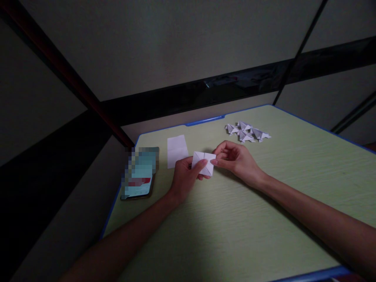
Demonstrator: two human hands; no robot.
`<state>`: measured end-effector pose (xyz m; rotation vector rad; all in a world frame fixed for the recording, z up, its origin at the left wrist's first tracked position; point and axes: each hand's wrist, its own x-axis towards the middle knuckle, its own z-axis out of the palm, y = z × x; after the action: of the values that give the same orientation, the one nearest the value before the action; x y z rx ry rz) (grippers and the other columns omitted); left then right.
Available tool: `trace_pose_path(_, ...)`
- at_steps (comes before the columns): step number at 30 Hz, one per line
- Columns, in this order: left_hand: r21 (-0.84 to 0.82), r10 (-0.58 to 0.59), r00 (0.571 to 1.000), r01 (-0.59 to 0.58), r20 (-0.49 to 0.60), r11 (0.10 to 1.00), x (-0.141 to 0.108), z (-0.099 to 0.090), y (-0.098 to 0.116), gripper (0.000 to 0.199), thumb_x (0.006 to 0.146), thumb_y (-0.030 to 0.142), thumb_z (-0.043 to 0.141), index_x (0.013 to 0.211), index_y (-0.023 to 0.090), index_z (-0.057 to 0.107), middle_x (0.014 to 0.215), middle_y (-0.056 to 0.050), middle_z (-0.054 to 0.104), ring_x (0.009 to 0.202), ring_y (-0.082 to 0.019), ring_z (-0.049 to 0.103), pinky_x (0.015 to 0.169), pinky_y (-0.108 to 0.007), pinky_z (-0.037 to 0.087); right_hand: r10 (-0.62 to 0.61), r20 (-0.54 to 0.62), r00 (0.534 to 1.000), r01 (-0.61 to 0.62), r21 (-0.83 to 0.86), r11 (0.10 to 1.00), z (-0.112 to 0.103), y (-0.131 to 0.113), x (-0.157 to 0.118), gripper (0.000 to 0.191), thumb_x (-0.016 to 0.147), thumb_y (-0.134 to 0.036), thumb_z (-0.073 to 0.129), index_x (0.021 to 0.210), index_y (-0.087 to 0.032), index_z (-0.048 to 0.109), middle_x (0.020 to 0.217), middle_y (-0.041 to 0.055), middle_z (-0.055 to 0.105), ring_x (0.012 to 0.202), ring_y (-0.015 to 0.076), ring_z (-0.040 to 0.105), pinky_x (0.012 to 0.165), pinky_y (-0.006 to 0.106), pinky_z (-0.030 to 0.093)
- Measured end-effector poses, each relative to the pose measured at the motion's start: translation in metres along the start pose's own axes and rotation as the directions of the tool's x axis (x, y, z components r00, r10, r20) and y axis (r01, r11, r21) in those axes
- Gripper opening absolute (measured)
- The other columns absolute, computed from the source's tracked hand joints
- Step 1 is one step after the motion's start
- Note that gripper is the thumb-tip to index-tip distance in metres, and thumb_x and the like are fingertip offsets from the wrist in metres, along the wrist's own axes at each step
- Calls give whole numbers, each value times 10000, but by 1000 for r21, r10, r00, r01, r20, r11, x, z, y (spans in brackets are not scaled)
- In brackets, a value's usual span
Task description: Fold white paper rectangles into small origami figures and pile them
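Observation:
A small white square of folded paper (208,168), with crease lines running toward its middle, is held up over the table. My left hand (185,176) grips it from the left, thumb on top and fingers beneath. At its right edge, my right hand (235,158) pinches the paper between thumb and curled fingers. Behind my left hand lies a white paper sheet (177,147) with a crease across it. Several folded white paper figures (246,132) sit close together farther back on the right.
A phone (139,176) with a lit, partly blurred screen lies at the left edge of the pale green table (293,156). Blue edging runs round the tabletop, with a blue strip (205,120) at the back. A panelled wall (190,51) with a dark band stands behind.

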<state>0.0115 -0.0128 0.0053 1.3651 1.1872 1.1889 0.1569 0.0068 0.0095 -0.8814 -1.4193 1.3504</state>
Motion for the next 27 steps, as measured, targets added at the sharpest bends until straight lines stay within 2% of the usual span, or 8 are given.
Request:
trace_pose_path(8, -48, -86, 995, 89, 56, 995, 1, 0, 0, 179, 616, 252, 635, 696, 93, 624, 559, -32, 640, 470, -107, 588, 429, -180, 441, -35, -28, 999, 34, -58, 998, -2, 1, 0, 178, 579, -250, 652, 626, -153, 510, 556, -30, 520, 512, 77, 455, 489, 228, 345)
trace_pose_path(12, -37, -141, 989, 142, 45, 989, -1, 2, 3, 150, 598, 224, 646, 656, 87, 632, 535, -37, 638, 458, -122, 596, 435, -199, 469, 2, 42, 999, 0, -45, 999, -3, 1, -1, 192, 585, -275, 655, 651, -154, 522, 534, -34, 520, 495, 80, 452, 480, 232, 335)
trace_pose_path(16, -51, -118, 992, 120, 45, 991, -4, 3, 4, 149, 607, 225, 637, 664, 88, 642, 563, -33, 643, 423, -112, 584, 408, -197, 472, 43, 93, 995, -44, 9, 999, -1, 0, -1, 193, 560, -248, 675, 630, -146, 526, 523, -34, 534, 484, 74, 460, 479, 226, 331)
trace_pose_path(22, -99, -118, 992, 123, 55, 987, -1, 2, -2, 183, 607, 230, 644, 732, 97, 648, 625, -36, 660, 466, -103, 597, 461, -193, 492, 46, 31, 998, -47, 38, 998, 1, 2, 0, 177, 550, -222, 680, 610, -144, 532, 504, -43, 524, 470, 65, 445, 474, 221, 321)
trace_pose_path(27, -97, -107, 990, 115, 87, 989, 0, 1, -3, 162, 591, 216, 657, 699, 99, 628, 537, -11, 632, 465, -102, 593, 466, -184, 477, 37, -55, 998, -33, 65, 997, 0, 2, 0, 173, 541, -205, 690, 594, -141, 537, 536, -34, 546, 492, 64, 456, 498, 222, 336)
